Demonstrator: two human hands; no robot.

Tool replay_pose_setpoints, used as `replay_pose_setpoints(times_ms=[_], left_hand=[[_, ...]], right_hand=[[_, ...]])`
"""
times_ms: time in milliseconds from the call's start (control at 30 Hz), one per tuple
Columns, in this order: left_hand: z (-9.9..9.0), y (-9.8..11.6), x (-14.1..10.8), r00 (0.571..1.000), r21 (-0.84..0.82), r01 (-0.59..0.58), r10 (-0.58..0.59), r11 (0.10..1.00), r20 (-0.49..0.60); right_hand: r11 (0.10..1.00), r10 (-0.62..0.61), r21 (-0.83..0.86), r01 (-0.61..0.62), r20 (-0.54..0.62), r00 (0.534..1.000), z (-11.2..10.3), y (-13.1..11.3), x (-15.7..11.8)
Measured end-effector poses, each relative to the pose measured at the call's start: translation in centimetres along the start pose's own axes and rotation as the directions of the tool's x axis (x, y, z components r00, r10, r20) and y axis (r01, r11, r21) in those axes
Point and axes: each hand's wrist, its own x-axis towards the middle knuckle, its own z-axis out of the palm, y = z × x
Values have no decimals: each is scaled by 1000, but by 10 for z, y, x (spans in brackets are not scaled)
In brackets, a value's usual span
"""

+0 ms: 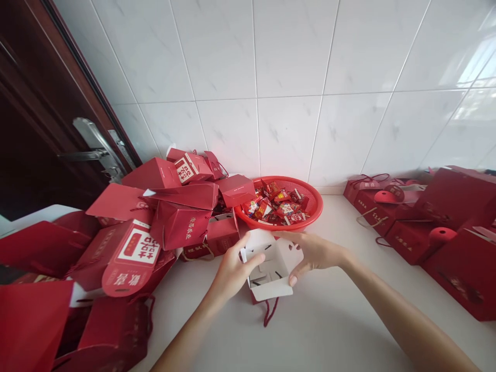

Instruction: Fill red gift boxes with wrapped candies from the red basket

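A small box [271, 261] with a white inside and red outside stands open-topped on the white surface, its flaps spread and a dark red cord hanging from its near side. Its inside shows slots and folded bottom panels, with no candy visible. My left hand [236, 266] holds the left wall, thumb over the inner edge. On the right side, my right hand [318, 253] grips the right flap between thumb and fingers. Just behind the box is a red plastic basket [315, 209] holding wrapped candies [287, 206].
Many red boxes [132, 253] are piled on the left, several with lids raised. More red boxes [411, 240] stand in rows at the right. White wall tiles [290, 129] rise behind, and a dark door [39, 103] with a metal handle is at the upper left.
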Motion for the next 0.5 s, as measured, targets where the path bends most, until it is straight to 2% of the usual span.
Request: replay_pose_setpoints(times_ms=[100, 200, 333, 433, 500], left_hand=[[5, -3, -1, 997, 5, 37, -37, 999, -66], [9, -2, -3, 997, 1, 45, -45, 999, -66], [9, 2, -4, 998, -46, -23, 20, 999, -60], [7, 2, -3, 997, -109, -52, 46, 993, -56], [6, 0, -1, 995, -132, -69, 59, 989, -82]], right_hand=[[999, 8, -52, -11, -71, 997, -9, -8, -9], [1000, -13, -30, 9, -160, 987, -21, -12, -19], [999, -13, 45, 30, -335, 942, -43, 1, -17], [997, 81, 18, -81, -407, 910, -61, 24, 5], [973, 163, -93, -213, -383, 909, -69, 39, 28]])
